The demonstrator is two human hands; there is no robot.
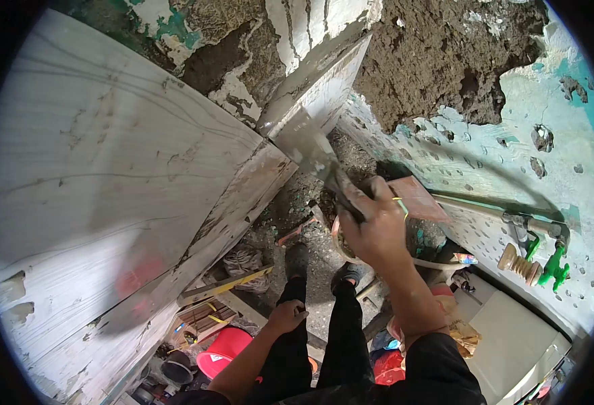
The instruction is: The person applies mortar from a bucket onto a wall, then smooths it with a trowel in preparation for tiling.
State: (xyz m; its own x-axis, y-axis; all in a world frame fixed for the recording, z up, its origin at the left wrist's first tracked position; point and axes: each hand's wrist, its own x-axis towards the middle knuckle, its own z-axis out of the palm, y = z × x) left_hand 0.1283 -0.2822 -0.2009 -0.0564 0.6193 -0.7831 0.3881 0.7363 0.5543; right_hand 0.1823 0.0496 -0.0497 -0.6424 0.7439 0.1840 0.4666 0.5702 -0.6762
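Note:
My right hand [378, 226] is closed round the handle of a wide scraper [304, 143], right of centre in the head view. The scraper's flat metal blade points up and left, at the corner end of a white marbled panel [128, 155]. Whether the blade touches it I cannot tell. My left hand [287, 317] hangs low over my left leg, its fingers curled; anything in them is too small to make out. Behind my right hand are a bucket [439, 264] and a reddish flat tile [420, 198].
Rough brown masonry [439, 61] shows at the top. On the right wall are a pipe and a green valve [553, 266]. A red basin [223, 351], a yellow-edged level [233, 283] and a hammer [317, 212] lie low around my feet. A white box [513, 337] stands lower right.

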